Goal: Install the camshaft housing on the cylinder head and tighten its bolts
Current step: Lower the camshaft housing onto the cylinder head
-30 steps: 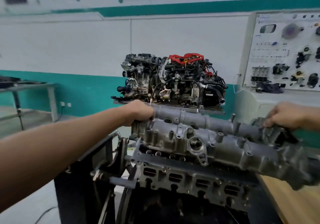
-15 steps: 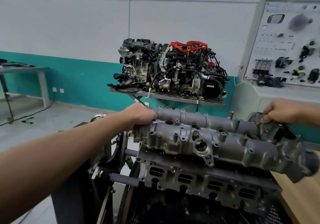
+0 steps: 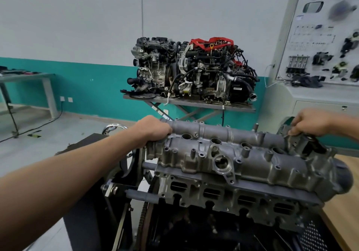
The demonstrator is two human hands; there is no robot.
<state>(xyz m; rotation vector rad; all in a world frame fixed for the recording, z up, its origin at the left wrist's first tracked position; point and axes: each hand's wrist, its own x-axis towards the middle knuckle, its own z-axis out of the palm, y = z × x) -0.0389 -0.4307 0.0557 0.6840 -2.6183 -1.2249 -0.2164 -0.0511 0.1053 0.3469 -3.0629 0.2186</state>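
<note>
The grey cast camshaft housing [image 3: 250,157] lies lengthwise over the cylinder head [image 3: 229,194], which shows a row of rectangular ports along its front face. My left hand [image 3: 153,129] grips the housing's left end with fingers curled over the edge. At the far right end my right hand [image 3: 308,121] holds the housing by its upper rim. Whether the housing sits flush on the head I cannot tell. No loose bolts are visible.
The head is mounted on a black engine stand [image 3: 108,188]. A complete engine [image 3: 192,72] sits on a lift table behind. A training panel [image 3: 326,37] stands at the right, a wooden bench top [image 3: 343,202] at lower right, a grey table [image 3: 25,76] at far left.
The housing has come down and levelled over the head, its right end lower than before. Both hands keep their grips at the ends. The camera has tilted downward.
</note>
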